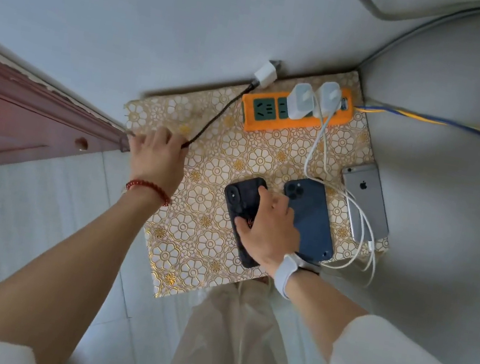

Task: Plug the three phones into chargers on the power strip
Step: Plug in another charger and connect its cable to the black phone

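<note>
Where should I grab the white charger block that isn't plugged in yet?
Pinch the white charger block by its two flat sides, coming from above. It lies loose at the table's back edge, left of the orange power strip, and its dark cable leaves from the front, so keep your fingers clear of that end.

Small table (191,237) under gold flower-patterned cover. Reddish-brown wooden door (5,117) at left. Pale tiled floor (37,211) below; grey wall (135,5) behind.

Open table centre (220,159), white cables (318,144) crossing right side
</note>
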Demonstrator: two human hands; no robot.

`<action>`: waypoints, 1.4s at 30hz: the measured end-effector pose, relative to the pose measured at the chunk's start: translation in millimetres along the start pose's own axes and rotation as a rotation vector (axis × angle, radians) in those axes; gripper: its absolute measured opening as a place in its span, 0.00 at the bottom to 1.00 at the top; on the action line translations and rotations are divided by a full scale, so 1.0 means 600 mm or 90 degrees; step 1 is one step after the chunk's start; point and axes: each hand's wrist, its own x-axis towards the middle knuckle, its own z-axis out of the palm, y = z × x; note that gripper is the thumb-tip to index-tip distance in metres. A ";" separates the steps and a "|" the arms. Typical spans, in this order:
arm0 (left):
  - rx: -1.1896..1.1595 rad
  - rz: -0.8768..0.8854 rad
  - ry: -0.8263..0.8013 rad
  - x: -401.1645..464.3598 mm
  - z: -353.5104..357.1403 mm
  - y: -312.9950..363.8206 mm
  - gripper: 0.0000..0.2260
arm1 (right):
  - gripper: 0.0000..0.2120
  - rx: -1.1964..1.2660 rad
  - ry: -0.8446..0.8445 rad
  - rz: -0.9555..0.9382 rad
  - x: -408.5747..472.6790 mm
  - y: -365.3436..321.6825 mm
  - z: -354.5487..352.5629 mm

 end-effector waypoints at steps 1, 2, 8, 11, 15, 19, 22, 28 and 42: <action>-0.045 0.024 0.016 -0.012 -0.009 0.005 0.08 | 0.29 0.007 0.008 -0.017 0.002 0.000 -0.013; -0.082 0.045 0.029 -0.025 -0.018 0.011 0.08 | 0.27 0.016 0.031 -0.045 0.005 -0.002 -0.028; -0.244 0.107 0.057 -0.090 -0.083 0.039 0.09 | 0.34 0.169 0.074 -0.288 0.042 -0.082 -0.103; -0.307 0.120 0.081 -0.107 -0.113 0.044 0.11 | 0.25 0.160 0.029 -0.344 0.055 -0.116 -0.109; -0.333 0.084 0.131 -0.128 -0.135 0.021 0.10 | 0.10 0.070 0.125 -0.354 0.064 -0.116 -0.114; -0.372 0.020 0.077 -0.147 -0.138 -0.001 0.09 | 0.12 0.026 0.182 -0.384 0.070 -0.097 -0.156; -0.386 0.004 0.032 -0.154 -0.134 -0.008 0.09 | 0.12 0.015 0.212 -0.348 0.080 -0.073 -0.205; -0.404 -0.130 0.100 -0.149 -0.119 -0.016 0.06 | 0.13 0.067 0.210 -0.216 0.127 -0.042 -0.284; -0.407 -0.262 0.176 -0.081 -0.106 0.031 0.09 | 0.14 0.409 0.097 0.004 0.189 -0.067 -0.275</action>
